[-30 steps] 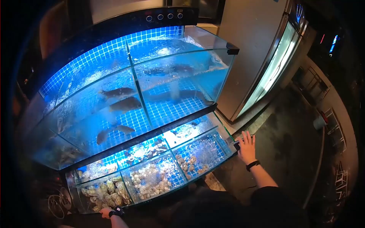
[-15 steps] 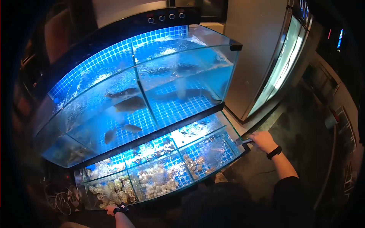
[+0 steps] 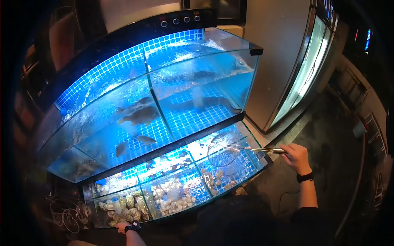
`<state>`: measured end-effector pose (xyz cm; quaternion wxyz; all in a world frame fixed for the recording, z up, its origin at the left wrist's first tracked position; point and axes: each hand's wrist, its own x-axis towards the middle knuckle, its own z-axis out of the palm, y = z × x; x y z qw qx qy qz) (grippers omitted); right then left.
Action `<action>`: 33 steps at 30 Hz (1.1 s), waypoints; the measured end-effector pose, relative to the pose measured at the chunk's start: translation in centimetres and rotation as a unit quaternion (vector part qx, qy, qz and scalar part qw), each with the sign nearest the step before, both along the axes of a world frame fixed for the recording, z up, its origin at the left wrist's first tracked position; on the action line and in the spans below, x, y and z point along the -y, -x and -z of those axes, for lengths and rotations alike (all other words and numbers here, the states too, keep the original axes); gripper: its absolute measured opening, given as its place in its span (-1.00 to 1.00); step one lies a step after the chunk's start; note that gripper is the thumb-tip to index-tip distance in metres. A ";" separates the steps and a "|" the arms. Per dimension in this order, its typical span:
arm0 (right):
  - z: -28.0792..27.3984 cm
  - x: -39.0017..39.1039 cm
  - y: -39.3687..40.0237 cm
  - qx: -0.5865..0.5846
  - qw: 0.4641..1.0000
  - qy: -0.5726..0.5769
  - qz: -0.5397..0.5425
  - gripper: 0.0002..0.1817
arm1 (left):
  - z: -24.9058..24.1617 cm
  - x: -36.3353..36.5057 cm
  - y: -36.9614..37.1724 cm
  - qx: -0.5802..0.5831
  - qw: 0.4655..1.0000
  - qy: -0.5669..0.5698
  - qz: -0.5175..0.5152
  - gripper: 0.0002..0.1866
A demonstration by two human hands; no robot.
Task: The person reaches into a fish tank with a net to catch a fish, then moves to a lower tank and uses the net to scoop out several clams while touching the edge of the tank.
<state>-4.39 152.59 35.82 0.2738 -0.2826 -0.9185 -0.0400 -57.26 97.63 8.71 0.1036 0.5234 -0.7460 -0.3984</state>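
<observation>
My right hand [image 3: 297,158], with a black band on its wrist, is closed round the handle of a wire mesh skimmer [image 3: 224,152]. The skimmer's round basket is over the right-hand compartments of the lower glass tank [image 3: 180,213], overlapping the water there. My left hand [image 3: 122,227], wearing a dark watch, grips the tank's front rim at the lower left. Just behind it lie large oysters [image 3: 130,208] in the left front compartment. Pale shellfish [image 3: 174,197] fill the middle one, and brownish shellfish [image 3: 213,178] sit in the one to the right.
Above and behind stands a larger blue-lit upper tank [image 3: 205,102] with several fish [image 3: 139,116]. A tall metal fridge [image 3: 276,61] with a lit glass door is at the right. A bicycle [image 3: 67,216] shows at the lower left. A dark floor [image 3: 324,172] stretches to the right.
The skimmer's basket now shows over the right compartments, where before only part of its handle was visible at the tank's edge. My right hand has shifted slightly right and down; the left stays at the rim.
</observation>
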 end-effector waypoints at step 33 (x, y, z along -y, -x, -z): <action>-28.3 -10.4 35.6 0.162 0.928 -0.326 0.082 -0.71 | 1.7 1.8 0.0 -0.033 0.998 -0.035 -0.031 -0.36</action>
